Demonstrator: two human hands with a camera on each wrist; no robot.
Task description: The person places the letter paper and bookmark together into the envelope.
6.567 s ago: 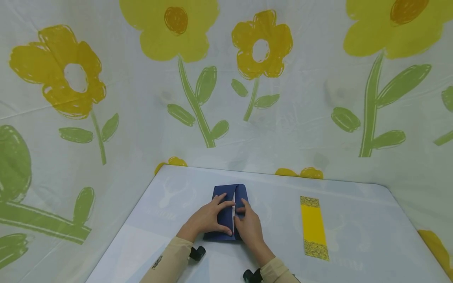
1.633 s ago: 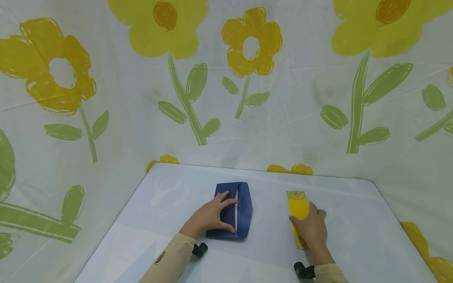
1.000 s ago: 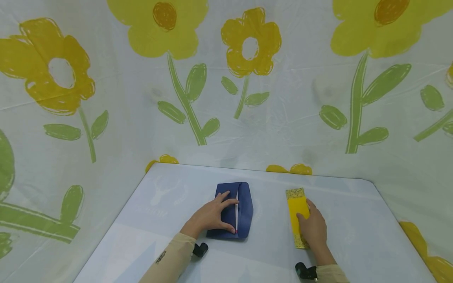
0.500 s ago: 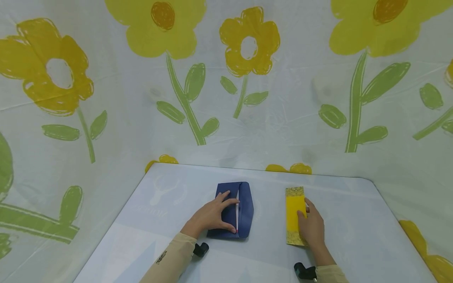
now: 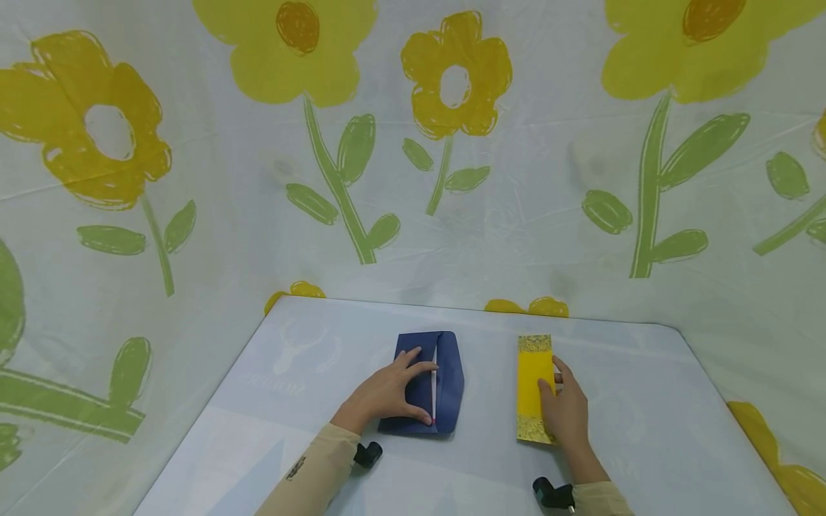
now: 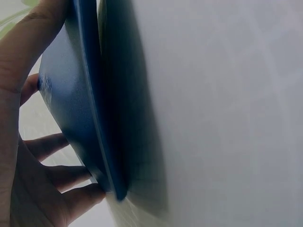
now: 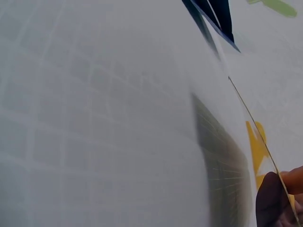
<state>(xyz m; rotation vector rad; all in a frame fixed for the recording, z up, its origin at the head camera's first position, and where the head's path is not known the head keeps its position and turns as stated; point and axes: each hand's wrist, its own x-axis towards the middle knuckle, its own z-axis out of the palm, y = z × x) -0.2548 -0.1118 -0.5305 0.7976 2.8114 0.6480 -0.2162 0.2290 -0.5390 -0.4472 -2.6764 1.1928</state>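
Note:
A dark blue envelope (image 5: 450,383) lies on the table with its flap unfolded to the right. White shows along its opening. My left hand (image 5: 387,390) rests on it from above, fingers spread and thumb near the opening's lower end. In the left wrist view its fingertips touch the envelope (image 6: 71,99), whose near edge stands slightly off the table. My right hand (image 5: 568,410) pinches the right edge of a long yellow card (image 5: 534,387) with glittery gold ends. The right wrist view shows this thin card (image 7: 258,127) edge-on above the table, casting a shadow.
The white table (image 5: 310,351) carries faint printed patterns and reaches a flower-printed curtain (image 5: 548,236) behind and at the sides. A black wrist camera (image 5: 368,454) sits at the left cuff, another wrist camera (image 5: 550,493) at the right. A gap of table separates envelope and card.
My right hand has left the envelope and taken the yellow card, which has come off the table, straightened and shifted slightly left. The left hand has stayed on the envelope.

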